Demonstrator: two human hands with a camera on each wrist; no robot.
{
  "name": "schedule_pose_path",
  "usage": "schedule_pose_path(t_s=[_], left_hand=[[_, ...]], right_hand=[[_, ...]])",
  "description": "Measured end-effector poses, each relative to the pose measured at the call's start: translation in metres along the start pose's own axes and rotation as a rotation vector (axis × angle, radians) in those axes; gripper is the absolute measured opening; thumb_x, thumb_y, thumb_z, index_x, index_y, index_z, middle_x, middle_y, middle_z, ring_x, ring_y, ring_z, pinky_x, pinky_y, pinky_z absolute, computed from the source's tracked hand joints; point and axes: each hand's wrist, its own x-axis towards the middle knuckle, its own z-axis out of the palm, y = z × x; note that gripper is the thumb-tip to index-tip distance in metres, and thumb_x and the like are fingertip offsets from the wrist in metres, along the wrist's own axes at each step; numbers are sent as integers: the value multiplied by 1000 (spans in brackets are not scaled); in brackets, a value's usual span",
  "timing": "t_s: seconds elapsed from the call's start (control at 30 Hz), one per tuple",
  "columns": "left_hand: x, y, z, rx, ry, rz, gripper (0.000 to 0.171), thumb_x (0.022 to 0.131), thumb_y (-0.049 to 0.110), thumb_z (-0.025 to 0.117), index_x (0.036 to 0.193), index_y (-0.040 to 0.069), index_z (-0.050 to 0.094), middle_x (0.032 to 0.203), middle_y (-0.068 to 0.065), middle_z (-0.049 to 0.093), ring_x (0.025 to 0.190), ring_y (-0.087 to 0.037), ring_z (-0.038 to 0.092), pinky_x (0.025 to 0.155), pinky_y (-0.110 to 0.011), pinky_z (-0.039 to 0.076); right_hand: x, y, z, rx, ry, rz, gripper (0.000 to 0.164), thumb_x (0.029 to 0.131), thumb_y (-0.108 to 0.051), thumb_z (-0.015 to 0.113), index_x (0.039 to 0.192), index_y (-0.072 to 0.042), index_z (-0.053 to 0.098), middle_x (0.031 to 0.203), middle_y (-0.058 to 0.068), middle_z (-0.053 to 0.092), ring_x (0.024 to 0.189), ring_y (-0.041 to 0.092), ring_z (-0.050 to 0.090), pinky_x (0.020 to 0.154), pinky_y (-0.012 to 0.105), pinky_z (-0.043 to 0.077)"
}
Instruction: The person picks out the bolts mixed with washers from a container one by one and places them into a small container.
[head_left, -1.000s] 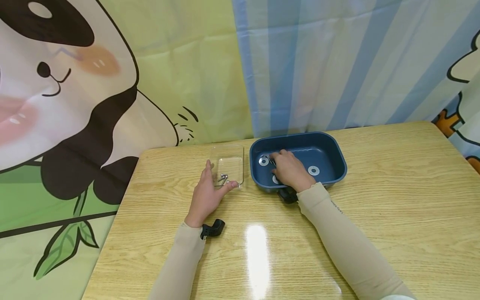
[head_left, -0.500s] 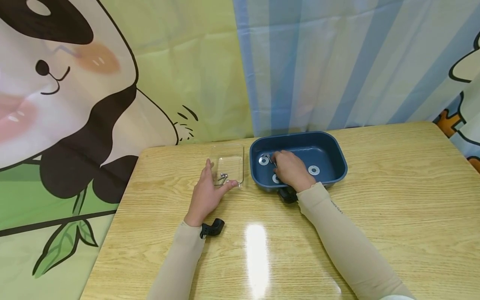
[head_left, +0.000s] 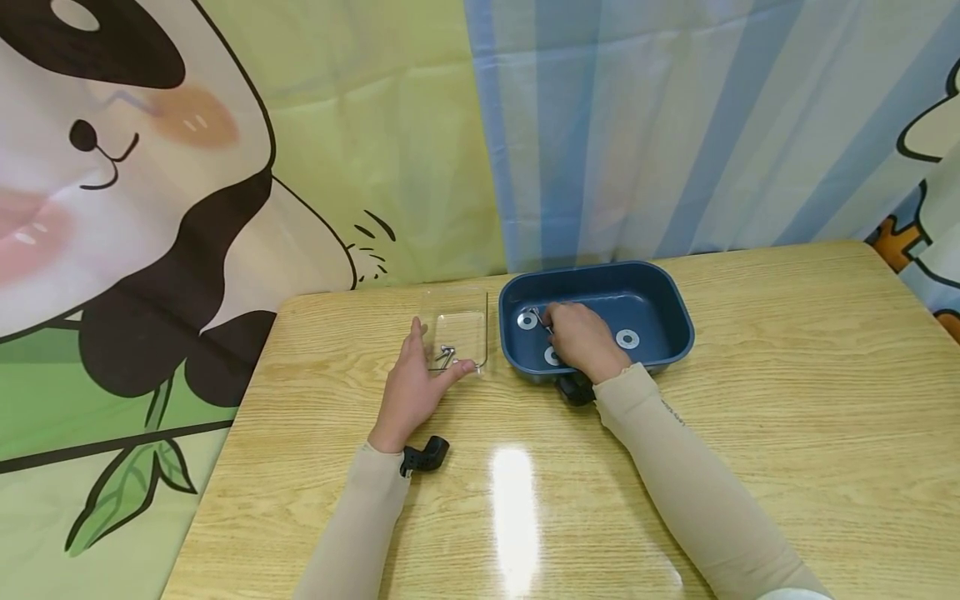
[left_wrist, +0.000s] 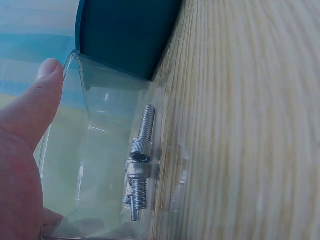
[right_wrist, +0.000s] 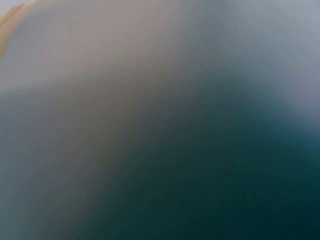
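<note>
My left hand (head_left: 411, 392) lies with straight, spread fingers at the near left side of a clear plastic box (head_left: 461, 321), its thumb along the near rim. Inside that box are several silver socket-head bolts (left_wrist: 139, 150), two of them head to head in the left wrist view. My right hand (head_left: 583, 337) reaches into a blue basin (head_left: 681, 329), fingers curled. A silver bolt (head_left: 542, 320) sticks out from its fingertips; the grip itself is largely hidden. Flat pale rings (head_left: 627, 339) lie on the basin floor. The right wrist view is too blurred to read.
Box and basin stand side by side near the back edge of the wooden table (head_left: 787, 400). A patterned curtain (head_left: 637, 125) hangs directly behind them. Each wrist wears a black camera (head_left: 427, 455).
My right hand's fingers have drawn in and curled more at the bolt, shifting slightly right. The left hand, box and basin have stayed in place.
</note>
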Motion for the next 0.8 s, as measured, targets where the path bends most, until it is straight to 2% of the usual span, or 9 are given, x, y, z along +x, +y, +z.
schedule_pose_path(t_s=[0.13, 0.27, 0.57, 0.8], left_hand=[[0, 0, 1, -4, -1, 2, 122, 82, 71, 68, 162, 10, -1, 162, -17, 28, 133, -43, 48, 106, -58, 40], [-1, 1, 0, -1, -1, -8, 123, 81, 72, 67, 162, 9, 0, 162, -17, 29, 135, -44, 46, 108, -59, 38], [-1, 2, -1, 0, -8, -30, 121, 83, 67, 70, 162, 8, 1, 162, -16, 28, 139, -44, 41, 110, -61, 33], [-1, 1, -1, 8, -10, -21, 125, 80, 75, 66, 162, 7, 1, 162, -17, 28, 138, -45, 41, 109, -61, 35]], right_hand=[[0, 1, -1, -7, -3, 9, 28, 95, 0, 58, 121, -1, 69, 117, 19, 69, 100, 34, 65, 87, 49, 52], [-2, 1, -1, -8, 10, 4, 27, 91, 1, 62, 117, -1, 70, 111, 17, 70, 91, 33, 65, 83, 48, 53], [-2, 2, -1, -5, 34, -4, 28, 90, -1, 62, 116, -3, 73, 114, 17, 71, 95, 37, 67, 84, 50, 53], [-2, 1, -2, 15, 69, 2, 28, 90, -2, 62, 115, -3, 75, 113, 17, 72, 93, 37, 68, 81, 50, 54]])
